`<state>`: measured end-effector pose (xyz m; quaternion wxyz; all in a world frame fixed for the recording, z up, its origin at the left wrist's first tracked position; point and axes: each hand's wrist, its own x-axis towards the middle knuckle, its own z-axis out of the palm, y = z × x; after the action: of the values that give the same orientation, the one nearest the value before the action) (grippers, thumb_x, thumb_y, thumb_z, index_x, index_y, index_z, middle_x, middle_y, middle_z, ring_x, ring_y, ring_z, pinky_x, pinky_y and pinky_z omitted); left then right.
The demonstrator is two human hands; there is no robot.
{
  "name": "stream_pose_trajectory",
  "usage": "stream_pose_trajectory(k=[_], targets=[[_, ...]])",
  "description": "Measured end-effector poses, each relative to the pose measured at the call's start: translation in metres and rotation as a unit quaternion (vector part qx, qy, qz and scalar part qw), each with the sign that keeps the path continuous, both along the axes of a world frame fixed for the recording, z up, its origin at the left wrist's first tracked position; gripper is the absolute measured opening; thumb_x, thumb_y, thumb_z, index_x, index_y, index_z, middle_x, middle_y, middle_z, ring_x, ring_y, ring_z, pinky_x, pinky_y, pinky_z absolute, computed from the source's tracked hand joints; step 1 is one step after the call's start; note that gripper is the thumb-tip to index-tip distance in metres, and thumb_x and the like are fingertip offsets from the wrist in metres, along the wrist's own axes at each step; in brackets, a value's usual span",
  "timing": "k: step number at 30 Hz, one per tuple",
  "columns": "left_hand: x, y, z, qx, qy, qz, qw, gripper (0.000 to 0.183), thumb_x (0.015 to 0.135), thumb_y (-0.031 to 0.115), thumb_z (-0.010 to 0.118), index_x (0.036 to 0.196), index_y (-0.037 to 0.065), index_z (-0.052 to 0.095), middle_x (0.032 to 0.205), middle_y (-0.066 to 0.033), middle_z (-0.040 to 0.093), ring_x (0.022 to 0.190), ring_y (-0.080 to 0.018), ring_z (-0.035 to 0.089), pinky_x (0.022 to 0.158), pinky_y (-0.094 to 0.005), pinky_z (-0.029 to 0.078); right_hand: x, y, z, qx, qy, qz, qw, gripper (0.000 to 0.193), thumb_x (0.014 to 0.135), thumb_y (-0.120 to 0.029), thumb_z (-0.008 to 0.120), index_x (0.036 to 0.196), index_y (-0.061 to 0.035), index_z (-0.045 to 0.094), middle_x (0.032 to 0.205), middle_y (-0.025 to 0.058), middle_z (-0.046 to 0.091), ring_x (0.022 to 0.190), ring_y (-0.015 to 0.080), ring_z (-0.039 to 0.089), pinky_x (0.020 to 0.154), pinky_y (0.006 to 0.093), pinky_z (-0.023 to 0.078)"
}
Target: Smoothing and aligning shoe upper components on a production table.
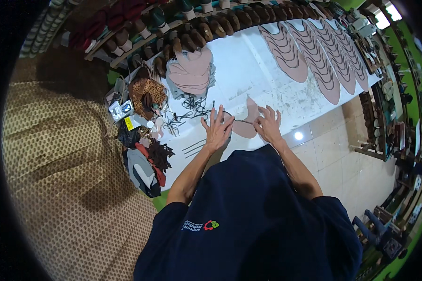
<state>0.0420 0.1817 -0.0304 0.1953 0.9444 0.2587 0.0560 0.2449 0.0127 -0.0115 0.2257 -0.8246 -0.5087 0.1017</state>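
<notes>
A curved pink shoe-upper piece (244, 129) lies flat on the white table before me, a thin dark trim strip along its inner edge. My left hand (217, 129) is at the piece's left side, fingers spread, its thumb side touching the strip's end. At the right edge rests my right hand (268, 126), fingers apart and bent, thumb and forefinger against the pink piece. Several cut dark strips (194, 148) lie left of my left forearm. Beyond them is a tangle of dark cord (192, 107). Whether either hand pinches the strip is too small to tell.
Stacked pink pieces (190, 72) stand at the far left. Rows of trimmed pink uppers (321, 61) cover the far right. Leopard-print material (147, 96) and fabric scraps (147, 164) crowd the left end. Shoe lasts (215, 28) line a rack behind the table (237, 61).
</notes>
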Motion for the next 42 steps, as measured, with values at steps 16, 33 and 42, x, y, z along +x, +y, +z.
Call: stream_pose_trajectory(k=[16, 33, 42], targets=[[0.001, 0.012, 0.005, 0.128, 0.040, -0.099, 0.986, 0.042, 0.104, 0.038, 0.060, 0.146, 0.034, 0.061, 0.174, -0.0130, 0.024, 0.158, -0.0390, 0.019, 0.113, -0.0784, 0.013, -0.018, -0.008, 0.000, -0.045, 0.041, 0.020, 0.998, 0.017, 0.088, -0.026, 0.073, 0.085, -0.0100, 0.075, 0.150, 0.0104, 0.054, 0.149, 0.0398, 0.036, 0.118, 0.0745, 0.015], [0.001, 0.002, 0.005, 0.035, -0.013, -0.051, 0.998, 0.033, 0.103, 0.028, 0.063, 0.136, 0.033, 0.070, 0.176, -0.0126, 0.019, 0.158, -0.0409, 0.016, 0.112, -0.0809, 0.014, -0.008, -0.006, -0.002, -0.049, -0.001, 0.027, 0.998, 0.014, 0.088, -0.025, 0.073, 0.085, -0.0110, 0.077, 0.153, 0.0099, 0.053, 0.152, 0.0382, 0.033, 0.120, 0.0726, 0.014], [0.008, 0.010, 0.013, 0.108, 0.034, -0.117, 0.987, 0.033, 0.102, 0.029, 0.064, 0.134, 0.034, 0.068, 0.175, -0.0097, 0.022, 0.157, -0.0384, 0.022, 0.112, -0.0799, 0.014, -0.003, -0.004, -0.009, -0.034, -0.011, 0.018, 0.999, 0.015, 0.088, -0.024, 0.072, 0.084, -0.0102, 0.075, 0.152, 0.0102, 0.053, 0.151, 0.0389, 0.034, 0.119, 0.0728, 0.016]])
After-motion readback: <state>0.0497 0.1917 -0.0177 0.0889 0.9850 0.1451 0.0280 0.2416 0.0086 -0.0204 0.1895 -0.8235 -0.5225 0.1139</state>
